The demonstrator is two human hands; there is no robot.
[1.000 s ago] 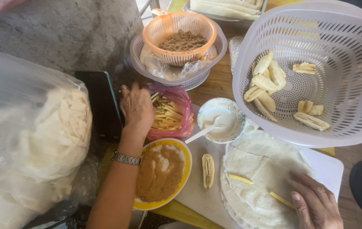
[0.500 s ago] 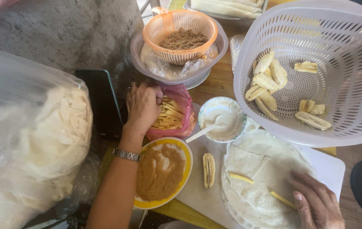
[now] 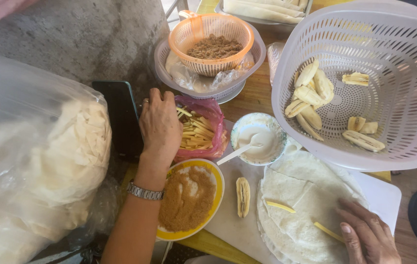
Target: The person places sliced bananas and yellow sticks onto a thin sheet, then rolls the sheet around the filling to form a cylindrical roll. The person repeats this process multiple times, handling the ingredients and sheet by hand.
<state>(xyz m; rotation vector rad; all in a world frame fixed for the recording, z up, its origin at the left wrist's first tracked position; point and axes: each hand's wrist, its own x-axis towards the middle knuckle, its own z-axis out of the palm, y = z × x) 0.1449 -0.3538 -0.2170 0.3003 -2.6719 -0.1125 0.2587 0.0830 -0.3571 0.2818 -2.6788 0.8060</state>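
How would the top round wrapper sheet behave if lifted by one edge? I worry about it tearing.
The wrapper looks very thin and already folds over itself, so it would probably droop limply. It lies on a stack of similar sheets, so it may cling and tear if pulled quickly. The two yellow strips on it would likely slide off. The right hand rests on its edge.

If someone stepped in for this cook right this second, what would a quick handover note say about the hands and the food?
Left hand: reaching into the pink bag of yellow strips, fingers at the strips; whether it has gripped one is hidden.
Right hand: flat on the stack of round wrappers, pressing its lower right edge.
Done: two yellow strips already lie on the top wrapper; one banana half waits on the white board beside the yellow bowl of brown sugar.
Left: the wrapper is still unrolled and holds no banana. More banana halves sit in the white basket; the small bowl of white paste with its spoon is untouched.
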